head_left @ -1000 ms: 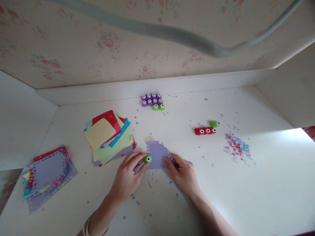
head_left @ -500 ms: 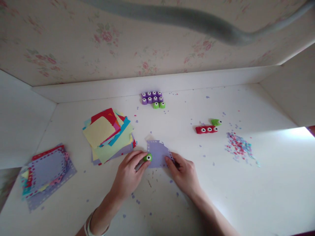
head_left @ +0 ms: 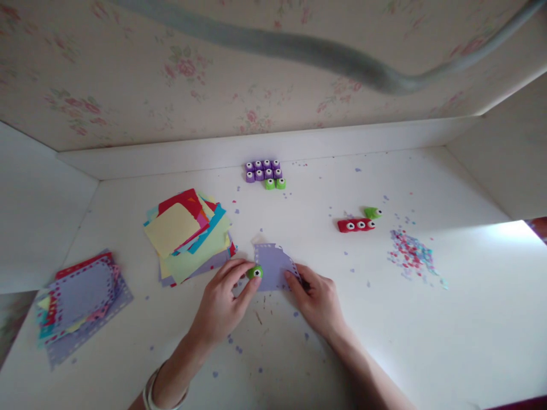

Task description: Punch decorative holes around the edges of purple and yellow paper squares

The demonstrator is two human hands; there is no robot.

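Right of a pile of coloured paper [head_left: 175, 228], the left hand [head_left: 221, 299] has its fingers closed around a green punch [head_left: 255, 273] at the left edge of a purple sheet [head_left: 276, 267]. The right hand [head_left: 318, 299] pinches the sheet's right edge between thumb and fingers; farther right, red punches [head_left: 355, 225] and confetti [head_left: 411, 252] lie on the surface [head_left: 465, 324].

The left grip [head_left: 222, 299] hides part of the punch [head_left: 257, 273], the cable [head_left: 299, 50] is blurred, and the confetti [head_left: 411, 251] is too small to tell its shapes.
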